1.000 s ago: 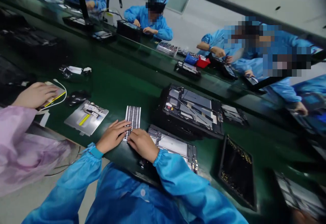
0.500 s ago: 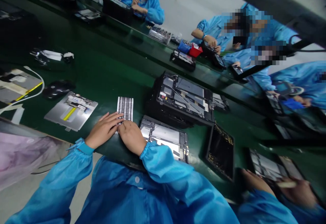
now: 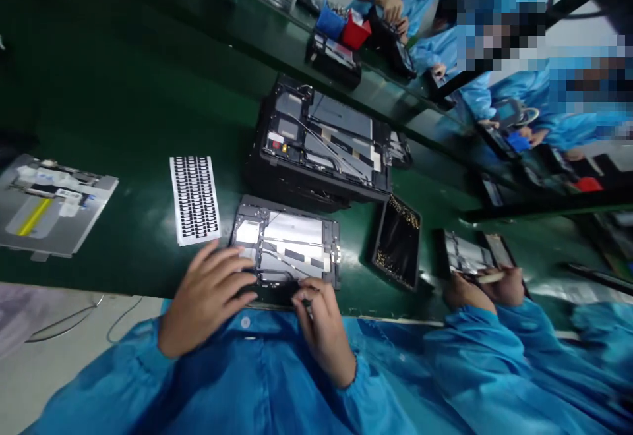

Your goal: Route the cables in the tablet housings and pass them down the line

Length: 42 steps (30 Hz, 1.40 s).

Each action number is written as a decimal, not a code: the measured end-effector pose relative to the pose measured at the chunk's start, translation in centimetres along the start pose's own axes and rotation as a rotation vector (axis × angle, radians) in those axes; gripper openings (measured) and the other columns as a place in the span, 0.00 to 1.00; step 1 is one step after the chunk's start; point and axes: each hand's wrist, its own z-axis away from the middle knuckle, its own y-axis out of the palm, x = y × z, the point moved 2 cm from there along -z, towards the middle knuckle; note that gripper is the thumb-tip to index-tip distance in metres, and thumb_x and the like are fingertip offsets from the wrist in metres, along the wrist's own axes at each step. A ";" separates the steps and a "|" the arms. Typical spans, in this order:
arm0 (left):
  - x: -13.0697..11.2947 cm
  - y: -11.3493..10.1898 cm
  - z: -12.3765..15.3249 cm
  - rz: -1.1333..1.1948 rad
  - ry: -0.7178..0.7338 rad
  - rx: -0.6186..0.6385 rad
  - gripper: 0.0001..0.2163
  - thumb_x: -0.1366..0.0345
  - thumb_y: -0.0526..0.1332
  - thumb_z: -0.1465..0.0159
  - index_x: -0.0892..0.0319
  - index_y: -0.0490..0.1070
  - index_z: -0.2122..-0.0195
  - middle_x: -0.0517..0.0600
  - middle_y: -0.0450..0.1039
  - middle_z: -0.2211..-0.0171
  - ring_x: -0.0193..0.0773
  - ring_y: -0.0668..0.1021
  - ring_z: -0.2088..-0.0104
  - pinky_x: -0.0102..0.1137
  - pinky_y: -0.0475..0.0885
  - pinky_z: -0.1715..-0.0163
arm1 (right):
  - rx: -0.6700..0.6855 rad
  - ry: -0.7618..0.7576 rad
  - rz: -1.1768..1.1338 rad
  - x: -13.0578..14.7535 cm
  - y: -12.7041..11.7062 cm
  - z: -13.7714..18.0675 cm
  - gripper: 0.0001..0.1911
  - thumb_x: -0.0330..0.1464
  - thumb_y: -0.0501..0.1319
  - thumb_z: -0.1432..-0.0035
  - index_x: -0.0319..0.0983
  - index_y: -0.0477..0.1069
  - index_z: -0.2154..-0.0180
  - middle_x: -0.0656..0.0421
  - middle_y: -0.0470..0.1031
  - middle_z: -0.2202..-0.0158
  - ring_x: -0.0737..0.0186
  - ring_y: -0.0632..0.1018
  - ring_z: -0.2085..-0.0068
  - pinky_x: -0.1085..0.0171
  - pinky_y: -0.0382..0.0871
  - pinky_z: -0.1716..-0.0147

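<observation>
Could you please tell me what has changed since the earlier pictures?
The left hand and right hand have moved right, from the label sheet to the near side of the opened device; whether the latter hand holds anything is unclear. That device, the black tray and device stack stayed put.

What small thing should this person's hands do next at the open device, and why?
Perhaps bring the right hand in to the near edge of the open device: it is curled, as if pinching, beside that edge, while the left hand spreads at the near-left corner.
</observation>
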 end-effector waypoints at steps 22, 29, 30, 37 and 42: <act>-0.1 4.2 0.0 0.096 -0.107 0.036 0.04 0.62 0.62 0.32 0.53 0.71 0.57 0.49 0.79 0.52 0.43 0.77 0.46 0.46 0.60 0.35 | 0.057 -0.043 0.177 0.9 3.5 -0.9 0.06 0.27 0.56 0.30 0.41 0.70 0.55 0.53 0.75 0.55 0.55 0.73 0.54 0.55 0.67 0.55; -0.1 4.1 0.0 0.065 -0.084 0.035 0.04 0.63 0.62 0.32 0.52 0.75 0.58 0.48 0.79 0.52 0.43 0.77 0.45 0.46 0.62 0.36 | 0.091 -0.027 0.198 1.4 3.4 -1.3 0.08 0.27 0.56 0.30 0.41 0.70 0.53 0.53 0.76 0.55 0.55 0.72 0.56 0.55 0.66 0.57; -0.3 4.1 -0.1 0.053 -0.068 0.028 0.04 0.63 0.62 0.32 0.51 0.76 0.58 0.48 0.79 0.52 0.43 0.77 0.45 0.46 0.63 0.37 | 0.092 -0.022 0.210 1.5 3.4 -1.3 0.07 0.27 0.56 0.30 0.41 0.70 0.54 0.53 0.76 0.55 0.55 0.72 0.57 0.55 0.66 0.58; -1.8 4.0 -0.5 -0.024 0.012 -0.045 0.06 0.67 0.61 0.31 0.50 0.78 0.62 0.46 0.80 0.52 0.44 0.76 0.44 0.45 0.64 0.39 | 0.000 -0.037 0.057 0.7 3.0 -0.9 0.08 0.27 0.57 0.31 0.42 0.71 0.52 0.54 0.77 0.55 0.57 0.77 0.55 0.56 0.73 0.57; -1.8 4.1 -0.9 -0.003 0.003 -0.021 0.06 0.66 0.61 0.31 0.51 0.77 0.61 0.46 0.79 0.52 0.45 0.75 0.44 0.46 0.64 0.39 | -0.087 0.011 -0.099 -0.4 2.6 -0.1 0.10 0.26 0.61 0.33 0.43 0.72 0.51 0.53 0.76 0.54 0.59 0.78 0.51 0.57 0.77 0.52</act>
